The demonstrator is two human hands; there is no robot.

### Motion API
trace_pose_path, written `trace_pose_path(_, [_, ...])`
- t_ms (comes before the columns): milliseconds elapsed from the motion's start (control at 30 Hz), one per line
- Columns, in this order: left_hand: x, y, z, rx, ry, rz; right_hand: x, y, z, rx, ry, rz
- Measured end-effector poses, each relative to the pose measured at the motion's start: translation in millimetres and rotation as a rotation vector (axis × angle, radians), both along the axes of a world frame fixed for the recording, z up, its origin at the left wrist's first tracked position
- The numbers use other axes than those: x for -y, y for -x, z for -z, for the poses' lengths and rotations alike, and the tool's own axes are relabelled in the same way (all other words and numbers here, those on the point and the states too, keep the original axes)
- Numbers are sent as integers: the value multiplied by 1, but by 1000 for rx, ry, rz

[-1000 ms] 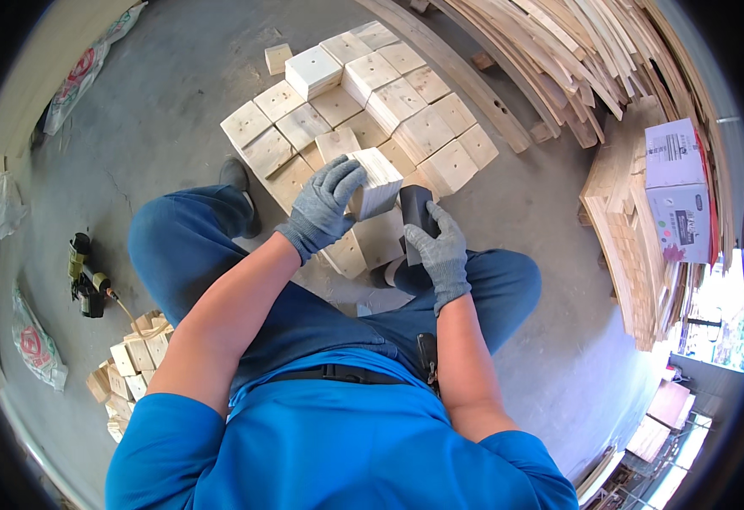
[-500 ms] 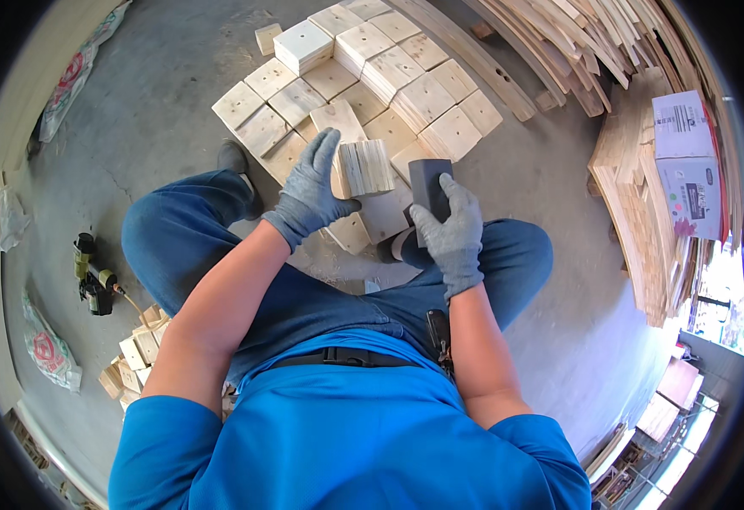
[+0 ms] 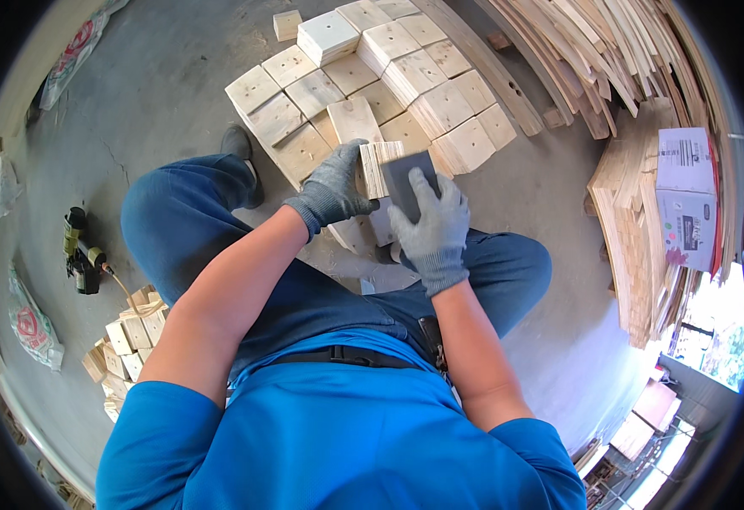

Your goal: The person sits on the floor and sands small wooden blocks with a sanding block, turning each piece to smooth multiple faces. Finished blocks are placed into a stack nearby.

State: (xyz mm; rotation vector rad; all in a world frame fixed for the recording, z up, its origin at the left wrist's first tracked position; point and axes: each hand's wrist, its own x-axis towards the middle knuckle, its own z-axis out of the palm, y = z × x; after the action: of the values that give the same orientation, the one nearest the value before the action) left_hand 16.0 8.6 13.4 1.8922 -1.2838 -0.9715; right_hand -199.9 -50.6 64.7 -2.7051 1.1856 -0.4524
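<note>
- Head view, left hand point(image 3: 335, 183): grey glove, closed around the left side of a pale wood block point(image 3: 377, 170); fingers along the far left edge, thumb at the near edge, partly under the block. Back of the glove faces up.
- Left forearm point(image 3: 234, 293): bare, runs diagonally up and right over the left thigh, elbow out to the side.
- Right hand point(image 3: 434, 228): grey glove, gripping a dark grey block point(image 3: 408, 177); fingers laid over its upper face, thumb along its near left side.
- Right forearm point(image 3: 477, 348): bare, angles up and left from the elbow, near the right thigh.
- Pale wood block: between the two hands, in front of the knees, striped layered side showing. Dark block overlaps its right part; can't tell if the two touch.
- Hands near each other, both over the near edge of the wood block layout point(image 3: 300, 153) on the floor point(image 3: 193, 102); layout has square tops, some stacked higher at the far right.
- One small block point(image 3: 287, 25) sits apart, just beyond the layout.
- Left side: green and black tool point(image 3: 83, 255) with a hose, on the floor near a heap of small blocks point(image 3: 134, 336).
- Right side: white box point(image 3: 685, 200) on stacked wood, long planks point(image 3: 576, 59) beyond.
</note>
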Motion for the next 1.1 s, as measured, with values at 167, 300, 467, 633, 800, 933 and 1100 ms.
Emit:
trace_pose_path(167, [-4, -3, 13, -50, 101, 0, 55, -56, -8, 4, 4, 30])
trace_pose_path(300, [-4, -4, 11, -26, 82, 8, 71, -50, -17, 77, -31, 89])
trace_pose_path(467, [-3, -1, 11, 48, 58, -8, 44, 14, -12, 65, -62, 84])
trace_pose_path(633, [-3, 5, -1, 303, 358, 25, 7, 72, 12, 141, -151, 213])
trace_pose_path(800, [5, 25, -18, 509, 564, 127, 7, 79, 17, 195, -220, 217])
trace_pose_path(933, [12, 26, -8, 505, 510, 108, 8, 72, 21, 241, -244, 205])
trace_pose_path(1100, [17, 20, -12, 402, 604, 149, 11, 81, 31, 276, -283, 209])
